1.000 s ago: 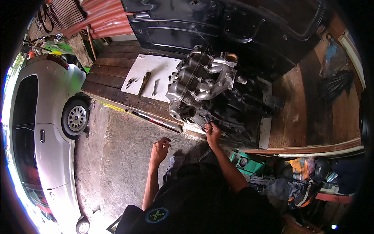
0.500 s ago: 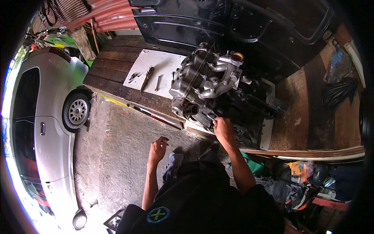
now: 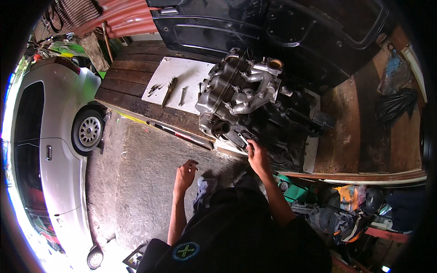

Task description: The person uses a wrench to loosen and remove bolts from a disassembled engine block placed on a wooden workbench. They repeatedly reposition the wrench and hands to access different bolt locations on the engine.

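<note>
My right hand (image 3: 257, 158) is closed on a small silver wrench (image 3: 242, 138), its end sticking out past my fingers. That end points at the near side of a greasy metal engine (image 3: 218, 101), close to a dark round pipe opening (image 3: 221, 128); I cannot tell whether it touches. My left hand (image 3: 185, 174) hangs in the air left of the engine, over the floor, with fingers loosely bent and apart and nothing visible in them. Left of the engine, a second wrench (image 3: 182, 96) lies on a white board (image 3: 189, 73), beside a dark brush-like tool (image 3: 170, 91) and small dark parts (image 3: 154, 88).
The engine stands on a wooden plank bench (image 3: 123, 75) against a black vehicle panel (image 3: 214, 38). A silver car (image 3: 63, 109) is parked at the left. Plastic bags (image 3: 397, 107) hang at the right. Below the bench at right lie a green object (image 3: 296, 191) and an orange cloth (image 3: 349, 199).
My right hand has drawn back slightly, and more of the wrench now shows, tilted up away from the engine. My left hand stays nearly still. The whole view has shifted a little.
</note>
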Action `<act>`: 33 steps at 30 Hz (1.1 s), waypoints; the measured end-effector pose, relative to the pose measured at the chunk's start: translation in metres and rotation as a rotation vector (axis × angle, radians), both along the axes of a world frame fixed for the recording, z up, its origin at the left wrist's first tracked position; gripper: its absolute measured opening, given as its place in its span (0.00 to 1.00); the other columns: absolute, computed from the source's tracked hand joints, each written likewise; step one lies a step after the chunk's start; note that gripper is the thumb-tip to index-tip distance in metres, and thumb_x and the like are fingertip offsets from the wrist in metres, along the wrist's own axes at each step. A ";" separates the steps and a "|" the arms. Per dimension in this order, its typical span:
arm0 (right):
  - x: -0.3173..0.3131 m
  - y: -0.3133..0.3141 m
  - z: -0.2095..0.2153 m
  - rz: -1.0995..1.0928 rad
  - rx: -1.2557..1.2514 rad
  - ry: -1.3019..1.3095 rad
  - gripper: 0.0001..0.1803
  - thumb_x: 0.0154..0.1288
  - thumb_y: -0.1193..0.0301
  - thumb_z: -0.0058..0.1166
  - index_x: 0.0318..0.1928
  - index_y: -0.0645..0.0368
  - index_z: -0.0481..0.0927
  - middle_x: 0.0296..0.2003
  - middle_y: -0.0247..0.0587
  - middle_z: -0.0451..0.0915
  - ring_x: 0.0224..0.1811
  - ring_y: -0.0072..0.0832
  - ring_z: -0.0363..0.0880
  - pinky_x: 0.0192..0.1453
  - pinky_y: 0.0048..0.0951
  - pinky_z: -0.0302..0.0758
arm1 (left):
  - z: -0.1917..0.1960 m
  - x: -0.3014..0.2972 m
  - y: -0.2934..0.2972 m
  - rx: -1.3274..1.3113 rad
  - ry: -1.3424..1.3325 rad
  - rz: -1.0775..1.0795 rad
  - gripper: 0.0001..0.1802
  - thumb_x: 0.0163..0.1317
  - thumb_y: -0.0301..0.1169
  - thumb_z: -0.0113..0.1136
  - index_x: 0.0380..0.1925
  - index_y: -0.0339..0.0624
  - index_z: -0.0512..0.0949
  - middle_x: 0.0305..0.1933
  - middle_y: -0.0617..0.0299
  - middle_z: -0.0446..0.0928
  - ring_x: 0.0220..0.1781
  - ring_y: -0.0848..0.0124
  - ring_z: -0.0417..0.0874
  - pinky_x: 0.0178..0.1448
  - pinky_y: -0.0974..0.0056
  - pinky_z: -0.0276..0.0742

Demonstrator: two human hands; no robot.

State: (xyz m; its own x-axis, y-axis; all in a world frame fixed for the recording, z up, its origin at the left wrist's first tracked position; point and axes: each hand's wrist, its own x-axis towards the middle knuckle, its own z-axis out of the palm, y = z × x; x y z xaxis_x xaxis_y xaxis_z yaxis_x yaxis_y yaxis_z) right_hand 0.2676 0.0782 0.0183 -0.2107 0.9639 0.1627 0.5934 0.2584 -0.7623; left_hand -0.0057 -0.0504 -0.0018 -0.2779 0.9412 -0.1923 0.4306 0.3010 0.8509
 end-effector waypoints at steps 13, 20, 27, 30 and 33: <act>-0.010 0.001 -0.035 -0.044 0.128 0.091 0.11 0.68 0.71 0.53 0.47 0.63 0.77 0.37 0.54 0.81 0.38 0.50 0.81 0.43 0.42 0.76 | 0.004 0.007 0.004 -0.012 0.033 0.011 0.11 0.67 0.30 0.49 0.41 0.37 0.79 0.30 0.53 0.83 0.34 0.65 0.86 0.41 0.63 0.78; -0.016 0.006 -0.051 -0.076 0.201 0.062 0.11 0.65 0.74 0.55 0.47 0.62 0.78 0.35 0.52 0.81 0.37 0.50 0.80 0.41 0.42 0.76 | 0.008 0.010 0.002 -0.015 0.028 0.015 0.11 0.67 0.30 0.49 0.41 0.37 0.79 0.29 0.54 0.82 0.33 0.67 0.85 0.41 0.63 0.78; -0.006 0.023 0.010 0.101 0.012 -0.326 0.09 0.58 0.73 0.56 0.37 0.66 0.80 0.30 0.57 0.80 0.34 0.52 0.80 0.39 0.44 0.77 | 0.005 0.005 -0.006 -0.004 0.045 0.058 0.11 0.67 0.30 0.50 0.40 0.38 0.80 0.29 0.52 0.83 0.34 0.64 0.86 0.40 0.62 0.78; -0.003 0.033 0.020 0.200 0.047 -0.385 0.06 0.56 0.75 0.58 0.31 0.67 0.80 0.23 0.59 0.78 0.26 0.50 0.80 0.32 0.42 0.76 | 0.004 0.004 -0.008 -0.003 0.043 0.059 0.10 0.67 0.30 0.50 0.40 0.38 0.79 0.29 0.50 0.83 0.36 0.58 0.87 0.40 0.60 0.78; 0.006 0.047 0.036 0.281 -0.059 -0.242 0.07 0.59 0.75 0.58 0.35 0.67 0.81 0.20 0.53 0.79 0.21 0.37 0.81 0.28 0.34 0.75 | 0.005 0.004 -0.012 -0.013 0.058 0.052 0.10 0.67 0.30 0.50 0.41 0.38 0.79 0.29 0.50 0.83 0.36 0.57 0.87 0.40 0.59 0.78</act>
